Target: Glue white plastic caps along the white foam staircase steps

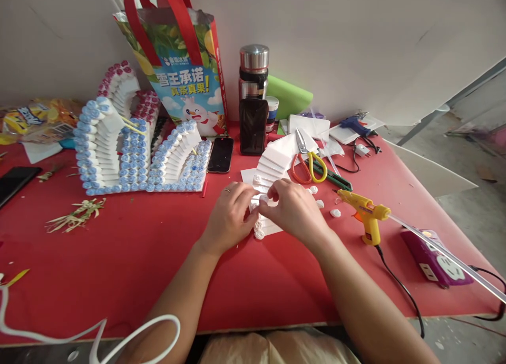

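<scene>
The left hand (227,216) and right hand (298,211) hide part of the white folded piece (272,161); what sits between them is too small to tell. An upright phone (253,129) covers the base of the flask (254,59). The top edge crops the red bag handles (180,17).

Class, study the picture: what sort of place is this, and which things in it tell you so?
Probably a small handicraft workspace. A yellow plastic glue gun rests on the red-topped table, alongside a white, fan-like piece bearing small white rosettes, and two curved, blue-tipped white models.
</scene>
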`<state>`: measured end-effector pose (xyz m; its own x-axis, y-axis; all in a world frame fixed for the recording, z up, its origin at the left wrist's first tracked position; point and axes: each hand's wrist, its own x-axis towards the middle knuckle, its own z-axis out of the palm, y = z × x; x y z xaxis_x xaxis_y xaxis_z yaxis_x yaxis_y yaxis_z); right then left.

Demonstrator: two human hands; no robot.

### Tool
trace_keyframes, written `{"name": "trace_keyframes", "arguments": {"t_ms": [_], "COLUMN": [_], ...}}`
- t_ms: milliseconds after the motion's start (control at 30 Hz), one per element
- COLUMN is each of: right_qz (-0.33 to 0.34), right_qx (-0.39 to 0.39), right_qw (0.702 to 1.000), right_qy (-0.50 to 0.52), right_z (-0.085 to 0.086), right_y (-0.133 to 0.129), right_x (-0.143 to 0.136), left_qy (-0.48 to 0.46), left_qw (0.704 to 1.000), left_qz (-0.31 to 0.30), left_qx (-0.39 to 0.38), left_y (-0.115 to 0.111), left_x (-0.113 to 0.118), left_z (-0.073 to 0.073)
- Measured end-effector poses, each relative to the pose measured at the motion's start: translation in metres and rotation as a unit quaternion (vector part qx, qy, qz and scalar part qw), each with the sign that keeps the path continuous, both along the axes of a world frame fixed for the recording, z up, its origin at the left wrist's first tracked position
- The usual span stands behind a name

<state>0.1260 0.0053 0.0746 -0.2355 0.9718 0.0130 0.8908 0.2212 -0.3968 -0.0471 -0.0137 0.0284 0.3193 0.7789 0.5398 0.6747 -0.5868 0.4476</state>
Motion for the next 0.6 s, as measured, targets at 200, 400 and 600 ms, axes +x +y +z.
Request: {"name": "trace_keyframes", "arguments": {"t_ms": [200, 400, 600], "right_qz": [0.047, 0.084, 0.105], "right_qx": [-0.044, -0.026, -0.012], "right_qw": [0.997, 0.995, 0.991], "right_qy": [0.032, -0.039, -0.084], "right_z": [0.002, -0.006, -0.013], "right_y": [0.018, 0.021, 0.023], "right_x": [0.003, -0.011, -0.015], "left_qy": [-0.252, -0.22, -0.179], "left_qw": [0.918, 0.892, 0.882], "left_qz": [0.118, 0.084, 0.049], "left_qx": [-0.283, -0.386, -0.433], "left_y": [0.01, 0.008, 0.005], "left_x": [-0.024, -0.02, -0.02], "left_z": [-0.005, -0.008, -0.004]}}
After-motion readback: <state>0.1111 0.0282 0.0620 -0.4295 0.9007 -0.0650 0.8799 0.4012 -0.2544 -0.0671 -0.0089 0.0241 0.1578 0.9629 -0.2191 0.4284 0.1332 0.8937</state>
